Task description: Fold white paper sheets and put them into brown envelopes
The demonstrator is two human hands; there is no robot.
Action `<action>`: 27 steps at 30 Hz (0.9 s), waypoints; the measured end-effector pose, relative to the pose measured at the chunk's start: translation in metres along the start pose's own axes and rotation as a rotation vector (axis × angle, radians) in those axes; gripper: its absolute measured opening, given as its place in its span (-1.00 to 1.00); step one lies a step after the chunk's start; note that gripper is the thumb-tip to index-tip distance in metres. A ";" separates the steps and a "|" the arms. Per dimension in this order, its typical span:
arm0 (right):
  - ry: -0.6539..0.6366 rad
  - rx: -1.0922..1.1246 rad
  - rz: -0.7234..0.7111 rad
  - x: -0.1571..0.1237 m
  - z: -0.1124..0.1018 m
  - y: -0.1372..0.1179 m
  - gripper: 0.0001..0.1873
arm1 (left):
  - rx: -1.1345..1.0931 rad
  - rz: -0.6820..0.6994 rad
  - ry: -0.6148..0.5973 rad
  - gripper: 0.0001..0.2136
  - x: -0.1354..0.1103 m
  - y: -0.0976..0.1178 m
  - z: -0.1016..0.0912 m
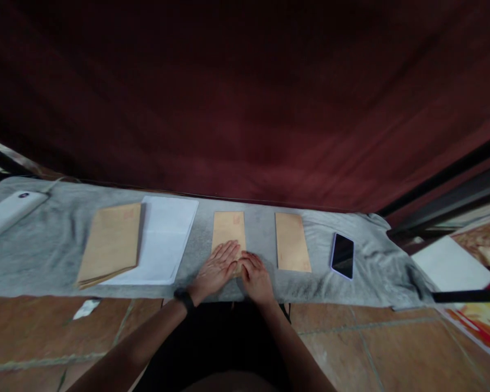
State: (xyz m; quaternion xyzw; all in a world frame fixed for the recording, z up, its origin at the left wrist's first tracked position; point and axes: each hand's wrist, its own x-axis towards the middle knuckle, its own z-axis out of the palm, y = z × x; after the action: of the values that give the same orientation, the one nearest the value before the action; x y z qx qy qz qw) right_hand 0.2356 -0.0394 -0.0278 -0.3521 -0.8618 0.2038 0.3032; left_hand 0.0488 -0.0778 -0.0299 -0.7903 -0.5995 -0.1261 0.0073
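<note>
I'm pressing the middle brown envelope (pixel 228 228) flat on the grey cloth (pixel 44 256). My left hand (pixel 215 269) lies open on its near end, and my right hand (pixel 255 277) curls at its edge, grip unclear. Lifting it would need a fingertip underneath.

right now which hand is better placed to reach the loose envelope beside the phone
Right, probably. The right hand sits at the near right corner of the middle envelope, nearest the loose envelope beside the phone. The left hand lies flat on it and would have to cross over.
</note>
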 end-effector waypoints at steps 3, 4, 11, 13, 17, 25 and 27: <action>0.012 -0.003 -0.004 -0.001 -0.001 -0.001 -0.69 | -0.001 0.016 0.016 -0.46 -0.023 0.009 -0.008; 0.013 -0.004 -0.005 -0.002 -0.001 -0.001 -0.68 | 0.001 0.016 0.017 -0.46 -0.029 0.013 -0.010; -0.018 -0.008 -0.009 -0.003 -0.004 -0.003 -0.67 | 0.036 0.013 -0.095 -0.51 -0.033 0.023 -0.017; -0.025 -0.001 -0.005 -0.004 -0.005 -0.004 -0.68 | 0.037 0.025 -0.123 -0.53 -0.032 0.021 -0.018; -0.042 0.030 -0.009 -0.006 -0.009 -0.005 -0.73 | 0.038 0.052 -0.114 -0.55 -0.036 0.018 -0.017; -0.043 0.036 -0.017 -0.011 -0.007 -0.002 -0.77 | -0.097 0.003 -0.025 -0.55 -0.045 0.015 -0.020; -0.031 0.009 0.004 -0.010 -0.005 -0.003 -0.78 | -0.162 -0.030 0.007 -0.59 -0.044 0.015 -0.022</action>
State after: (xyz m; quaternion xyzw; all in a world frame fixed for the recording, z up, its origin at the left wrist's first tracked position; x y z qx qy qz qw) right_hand 0.2437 -0.0478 -0.0264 -0.3493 -0.8647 0.2137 0.2909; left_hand 0.0481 -0.1273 -0.0151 -0.7787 -0.5991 -0.1773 -0.0564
